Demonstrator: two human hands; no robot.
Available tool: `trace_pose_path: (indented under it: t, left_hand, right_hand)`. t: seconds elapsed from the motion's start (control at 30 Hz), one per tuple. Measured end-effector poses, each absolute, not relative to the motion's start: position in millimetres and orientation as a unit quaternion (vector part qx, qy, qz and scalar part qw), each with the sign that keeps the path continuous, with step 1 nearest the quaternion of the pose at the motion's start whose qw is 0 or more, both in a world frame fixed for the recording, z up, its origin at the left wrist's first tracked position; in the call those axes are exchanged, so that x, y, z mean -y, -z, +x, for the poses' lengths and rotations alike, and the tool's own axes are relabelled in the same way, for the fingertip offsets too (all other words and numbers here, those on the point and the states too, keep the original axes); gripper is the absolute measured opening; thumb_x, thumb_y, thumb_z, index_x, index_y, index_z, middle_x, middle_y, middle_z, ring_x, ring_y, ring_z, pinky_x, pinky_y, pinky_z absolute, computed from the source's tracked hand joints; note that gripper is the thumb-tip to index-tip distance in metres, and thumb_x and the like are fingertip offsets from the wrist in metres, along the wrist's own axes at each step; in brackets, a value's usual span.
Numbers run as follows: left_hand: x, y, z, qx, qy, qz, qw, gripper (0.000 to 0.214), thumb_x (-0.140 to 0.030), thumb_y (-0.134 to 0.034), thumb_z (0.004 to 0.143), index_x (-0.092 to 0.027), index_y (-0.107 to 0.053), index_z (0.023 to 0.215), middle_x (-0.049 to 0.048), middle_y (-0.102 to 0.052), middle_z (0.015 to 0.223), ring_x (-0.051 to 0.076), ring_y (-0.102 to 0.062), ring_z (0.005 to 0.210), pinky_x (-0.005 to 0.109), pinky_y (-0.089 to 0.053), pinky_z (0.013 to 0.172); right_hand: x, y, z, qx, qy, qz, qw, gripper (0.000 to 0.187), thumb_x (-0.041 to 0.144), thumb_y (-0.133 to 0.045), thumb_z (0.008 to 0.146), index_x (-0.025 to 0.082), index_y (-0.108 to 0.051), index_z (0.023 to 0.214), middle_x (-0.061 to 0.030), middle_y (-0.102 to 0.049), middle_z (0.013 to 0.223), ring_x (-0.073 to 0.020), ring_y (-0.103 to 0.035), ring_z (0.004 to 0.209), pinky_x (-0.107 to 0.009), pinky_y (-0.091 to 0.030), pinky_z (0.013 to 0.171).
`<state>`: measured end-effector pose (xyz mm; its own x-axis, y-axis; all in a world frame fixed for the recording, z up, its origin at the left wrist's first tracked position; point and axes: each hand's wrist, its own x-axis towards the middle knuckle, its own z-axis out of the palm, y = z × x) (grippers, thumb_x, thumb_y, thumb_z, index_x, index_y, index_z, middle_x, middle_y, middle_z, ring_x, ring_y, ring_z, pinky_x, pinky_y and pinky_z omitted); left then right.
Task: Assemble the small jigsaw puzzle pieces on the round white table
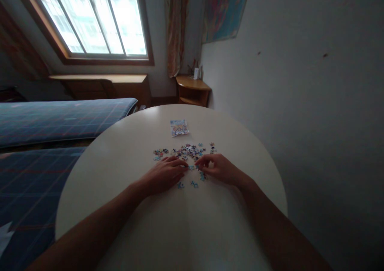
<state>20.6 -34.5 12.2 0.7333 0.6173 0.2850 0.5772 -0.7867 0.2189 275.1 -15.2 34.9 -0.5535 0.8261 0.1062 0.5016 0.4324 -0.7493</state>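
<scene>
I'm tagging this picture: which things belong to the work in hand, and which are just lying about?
Work in hand:
puzzle pieces
left hand, right hand, among them
white table beneath
printed sheet, probably

Just about:
plaid mattress
desk
corner shelf
wall poster

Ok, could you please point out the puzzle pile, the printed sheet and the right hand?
Puzzle pile (188, 151): head view, on its middle.
Printed sheet (179, 127): head view, middle of its face.
Right hand (221, 169): head view, back of it.

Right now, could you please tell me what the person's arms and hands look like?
The left hand and right hand are bare, with no gloves. Both forearms are uncovered to the picture's edge; no sleeve, watch or bracelet shows. Small markings are too dim to make out.
</scene>
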Motion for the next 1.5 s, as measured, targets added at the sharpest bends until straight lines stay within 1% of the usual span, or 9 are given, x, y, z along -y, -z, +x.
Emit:
trace_pose_path:
  t: [0.23,0.6,0.8,0.93,1.13,1.27,1.37,1.43,1.5]
  left_hand:
    - [36.8,-13.2,23.1,-0.334,-0.181,0.924,0.053,0.024,-0.025,-0.051,0.098,-0.025,-0.065,0.119,0.0048,-0.067,0.123,0.022,-0.058,0.113,0.040,-0.045,0.099]
    - [48.8,-10.0,47.2,-0.374,-0.231,0.894,0.086,0.021,-0.026,-0.058,0.094,-0.023,-0.067,0.112,0.0047,-0.072,0.113,0.022,-0.062,0.107,0.041,-0.049,0.098]
    - [47.0,-6.0,47.6,-0.391,-0.252,0.880,0.099,0.024,-0.021,-0.061,0.091,-0.024,-0.064,0.115,0.0032,-0.074,0.106,0.021,-0.065,0.104,0.042,-0.049,0.097]
    - [46.6,-5.1,49.9,-0.383,-0.260,0.879,0.113,0.029,-0.023,-0.063,0.091,-0.024,-0.061,0.119,0.0016,-0.076,0.100,0.021,-0.067,0.100,0.042,-0.049,0.096]
    - [46.6,-3.0,51.7,-0.377,-0.251,0.885,0.110,0.015,-0.024,-0.063,0.091,-0.025,-0.066,0.106,0.0007,-0.076,0.096,0.019,-0.067,0.095,0.039,-0.050,0.094]
    - [47.8,-4.3,51.3,-0.384,-0.246,0.884,0.101,0.013,-0.026,-0.061,0.092,-0.025,-0.068,0.103,0.0020,-0.075,0.097,0.020,-0.067,0.096,0.038,-0.050,0.093]
    - [48.7,-6.2,51.2,-0.378,-0.248,0.887,0.091,0.014,-0.029,-0.059,0.093,-0.024,-0.070,0.101,0.0043,-0.074,0.100,0.021,-0.065,0.099,0.038,-0.050,0.094]
    - [49.2,-7.0,51.2,-0.363,-0.249,0.894,0.088,0.016,-0.029,-0.057,0.095,-0.024,-0.072,0.100,0.0049,-0.074,0.102,0.021,-0.064,0.099,0.037,-0.049,0.094]
    - [49.9,-7.4,51.1,-0.348,-0.243,0.902,0.085,0.018,-0.028,-0.055,0.096,-0.026,-0.073,0.100,0.0042,-0.074,0.105,0.020,-0.063,0.099,0.037,-0.049,0.094]
  right_hand:
    - [14.8,-34.1,274.7,0.796,-0.365,-0.433,0.214,0.018,0.031,-0.067,0.081,0.016,-0.073,0.087,-0.0045,-0.074,0.078,-0.0152,-0.067,0.070,-0.026,-0.048,0.067]
    - [13.2,-31.3,276.1,0.819,-0.353,-0.415,0.182,0.019,0.032,-0.066,0.083,0.018,-0.078,0.089,-0.0011,-0.071,0.070,-0.0115,-0.059,0.062,-0.022,-0.041,0.059]
    - [14.8,-32.0,276.0,0.830,-0.349,-0.394,0.184,0.019,0.030,-0.063,0.087,0.018,-0.076,0.093,-0.0026,-0.073,0.080,-0.0130,-0.062,0.071,-0.025,-0.045,0.068]
    - [15.3,-30.9,273.1,0.815,-0.350,-0.416,0.200,0.014,0.023,-0.068,0.082,0.017,-0.069,0.095,-0.0031,-0.073,0.083,-0.0139,-0.065,0.074,-0.024,-0.046,0.069]
    - [11.4,-25.0,268.9,0.797,-0.386,-0.415,0.209,0.031,0.023,-0.070,0.082,0.017,-0.061,0.111,-0.0033,-0.075,0.086,-0.0145,-0.068,0.075,-0.025,-0.049,0.070]
    - [10.8,-25.9,272.0,0.803,-0.383,-0.405,0.209,0.038,0.022,-0.068,0.083,0.018,-0.059,0.120,-0.0020,-0.075,0.085,-0.0144,-0.068,0.076,-0.026,-0.049,0.073]
    - [12.0,-33.5,281.8,0.813,-0.363,-0.409,0.198,0.030,0.027,-0.068,0.084,0.018,-0.067,0.113,-0.0031,-0.073,0.086,-0.0150,-0.066,0.077,-0.027,-0.048,0.074]
    - [13.3,-39.8,289.6,0.826,-0.331,-0.420,0.178,0.027,0.031,-0.074,0.079,0.018,-0.072,0.103,-0.0036,-0.071,0.086,-0.0163,-0.064,0.080,-0.027,-0.047,0.074]
    - [14.4,-44.4,295.4,0.835,-0.308,-0.432,0.145,0.030,0.033,-0.078,0.074,0.019,-0.075,0.100,-0.0033,-0.069,0.086,-0.0168,-0.063,0.081,-0.026,-0.046,0.073]
